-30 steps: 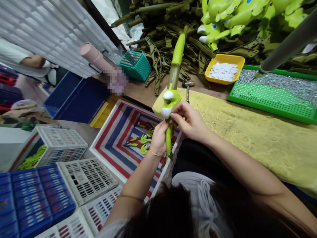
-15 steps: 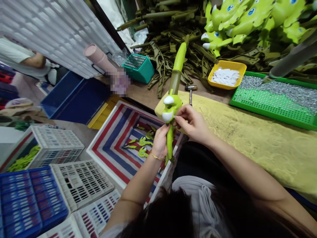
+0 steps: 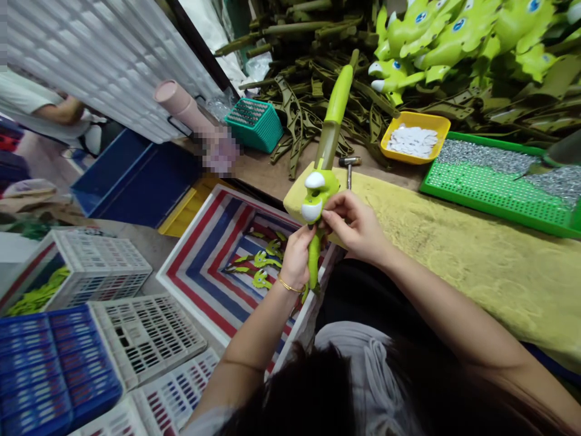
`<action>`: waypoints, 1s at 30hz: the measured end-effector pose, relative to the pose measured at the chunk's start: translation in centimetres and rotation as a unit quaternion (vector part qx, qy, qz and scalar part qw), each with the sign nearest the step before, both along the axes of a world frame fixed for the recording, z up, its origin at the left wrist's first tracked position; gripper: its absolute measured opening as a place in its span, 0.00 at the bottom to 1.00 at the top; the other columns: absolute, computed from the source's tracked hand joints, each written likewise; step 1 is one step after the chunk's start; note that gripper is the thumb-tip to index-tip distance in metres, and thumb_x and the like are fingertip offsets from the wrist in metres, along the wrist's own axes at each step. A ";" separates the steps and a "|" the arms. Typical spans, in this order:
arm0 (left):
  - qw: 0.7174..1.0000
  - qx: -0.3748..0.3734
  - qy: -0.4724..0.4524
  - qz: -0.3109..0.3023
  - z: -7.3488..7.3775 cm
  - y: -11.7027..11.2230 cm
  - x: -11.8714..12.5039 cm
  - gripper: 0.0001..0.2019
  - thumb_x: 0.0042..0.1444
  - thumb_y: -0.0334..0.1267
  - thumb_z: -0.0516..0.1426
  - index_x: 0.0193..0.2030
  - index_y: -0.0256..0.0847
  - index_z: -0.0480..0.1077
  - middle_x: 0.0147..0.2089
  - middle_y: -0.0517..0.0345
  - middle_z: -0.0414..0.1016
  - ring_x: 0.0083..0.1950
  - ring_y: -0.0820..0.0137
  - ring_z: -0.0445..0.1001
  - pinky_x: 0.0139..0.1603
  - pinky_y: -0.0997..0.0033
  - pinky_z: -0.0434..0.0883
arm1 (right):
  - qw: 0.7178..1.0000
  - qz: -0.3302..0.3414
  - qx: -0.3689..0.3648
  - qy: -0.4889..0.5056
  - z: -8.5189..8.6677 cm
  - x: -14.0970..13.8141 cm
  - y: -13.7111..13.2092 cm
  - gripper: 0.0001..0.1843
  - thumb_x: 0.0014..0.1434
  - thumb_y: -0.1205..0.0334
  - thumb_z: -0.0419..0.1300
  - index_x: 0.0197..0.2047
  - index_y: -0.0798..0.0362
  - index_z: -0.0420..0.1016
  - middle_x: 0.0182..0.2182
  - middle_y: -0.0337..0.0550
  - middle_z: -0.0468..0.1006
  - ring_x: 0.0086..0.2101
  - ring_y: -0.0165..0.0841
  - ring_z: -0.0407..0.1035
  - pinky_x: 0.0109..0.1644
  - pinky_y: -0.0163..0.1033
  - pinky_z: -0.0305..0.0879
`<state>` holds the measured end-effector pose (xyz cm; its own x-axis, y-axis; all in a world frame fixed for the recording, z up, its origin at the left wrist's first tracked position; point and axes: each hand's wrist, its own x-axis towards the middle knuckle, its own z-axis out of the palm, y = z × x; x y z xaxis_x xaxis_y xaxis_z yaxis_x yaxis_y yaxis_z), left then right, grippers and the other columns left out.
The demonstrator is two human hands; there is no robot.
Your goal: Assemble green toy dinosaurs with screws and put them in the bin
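Observation:
A lime-green dinosaur-head toy (image 3: 324, 188) with a white horn and beak stands tilted in front of me. A long olive and green blade-like part (image 3: 333, 121) runs upward from it, and a curved green handle points down. My left hand (image 3: 297, 254), with a gold bracelet on its wrist, is closed round the toy just below the head. The fingers of my right hand (image 3: 351, 224) are pinched together against the right side of the head. Whatever small thing they may hold is hidden.
Beyond the yellow mat (image 3: 454, 242) lie a hammer (image 3: 349, 162), a yellow tray (image 3: 388, 152) of white pieces, a green tray (image 3: 499, 209) of screws, and piled olive parts (image 3: 318, 72). A dark tool (image 3: 563, 151) overhangs the screws. A striped-lined box (image 3: 200, 260) holds similar toys at left.
The toy has shifted slightly right, its upper end leaning farther right, with both hands still on it. The dark tool over the screws has swung to the right.

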<state>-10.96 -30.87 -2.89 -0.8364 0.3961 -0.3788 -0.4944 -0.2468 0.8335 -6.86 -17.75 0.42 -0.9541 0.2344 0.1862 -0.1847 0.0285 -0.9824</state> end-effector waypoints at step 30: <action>0.726 -0.566 0.382 -0.083 -4.9 -14.2 4.8 0.26 0.51 0.57 0.59 0.48 0.38 0.72 0.38 0.47 0.76 0.43 0.55 0.74 0.49 0.58 0.67 | 0.940 -0.169 0.282 -0.090 -3.8 12.1 3.2 0.25 0.65 0.55 0.48 0.62 0.50 0.68 0.45 0.50 0.80 0.37 0.35 0.75 0.49 0.46 0.73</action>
